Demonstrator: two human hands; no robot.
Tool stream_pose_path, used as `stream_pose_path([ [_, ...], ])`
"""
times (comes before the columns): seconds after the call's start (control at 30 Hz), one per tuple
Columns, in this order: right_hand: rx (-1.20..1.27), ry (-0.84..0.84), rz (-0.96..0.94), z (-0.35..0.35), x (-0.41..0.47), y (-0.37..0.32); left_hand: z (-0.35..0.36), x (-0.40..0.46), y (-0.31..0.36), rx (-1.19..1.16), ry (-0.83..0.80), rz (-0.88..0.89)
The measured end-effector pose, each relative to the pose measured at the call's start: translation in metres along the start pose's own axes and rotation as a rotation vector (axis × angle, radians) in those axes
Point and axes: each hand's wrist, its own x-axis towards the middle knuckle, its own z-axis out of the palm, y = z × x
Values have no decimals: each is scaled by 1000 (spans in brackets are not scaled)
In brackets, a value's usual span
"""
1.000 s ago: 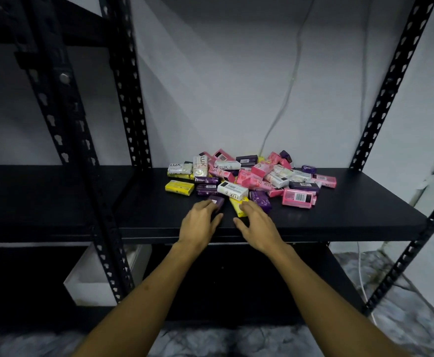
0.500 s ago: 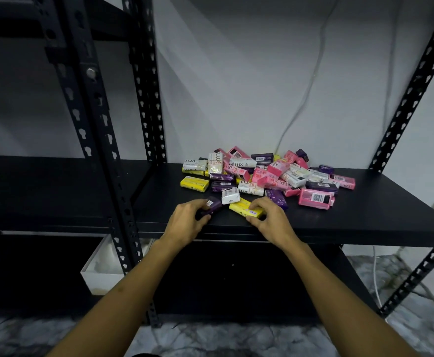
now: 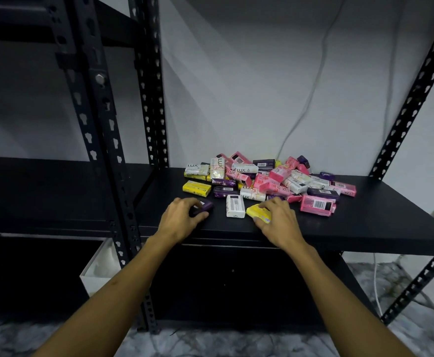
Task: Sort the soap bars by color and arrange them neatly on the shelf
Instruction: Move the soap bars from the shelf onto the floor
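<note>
A mixed heap of pink, white, purple and yellow soap bars (image 3: 270, 179) lies on the black shelf (image 3: 365, 222). At the heap's 7 o'clock, a purple bar (image 3: 203, 206), a white bar (image 3: 235, 206) and a yellow bar (image 3: 256, 212) lie apart near the front edge.

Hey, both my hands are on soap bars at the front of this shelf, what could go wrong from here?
1. The purple bar in your left hand and the yellow bar under your right hand sit near the shelf's front edge; a slip could drop either.
2. The white bar lies loose between your hands and could get knocked forward.
3. The heaped pile behind looks unstable; a bump may topple bars and mix colors further.
</note>
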Motion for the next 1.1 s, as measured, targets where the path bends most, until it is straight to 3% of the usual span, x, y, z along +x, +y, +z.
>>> stream_pose_path([
  [0.1,21,40,-44,4,17,-22,-3,20,6,-118,75,29],
  [0.2,-33,4,-55,16,37,-46,-7,54,6,-82,59,-20],
  [0.37,-222,-98,-32,42,53,-63,-5,108,-8,232,-249,-67],
  [0.53,-194,-38,-73,52,54,-61,-2,135,-13,408,-426,41],
  [0.7,-91,-100,-67,45,57,-57,1,137,-24,446,-327,52],
  [0.87,178,-193,53,18,67,-53,-25,125,-27,273,-238,9],
  [0.97,360,-106,108,-5,63,-40,-39,106,-11,96,-138,-9],
  [1.1,304,0,141,-23,47,-16,-38,71,23,117,-123,64],
])
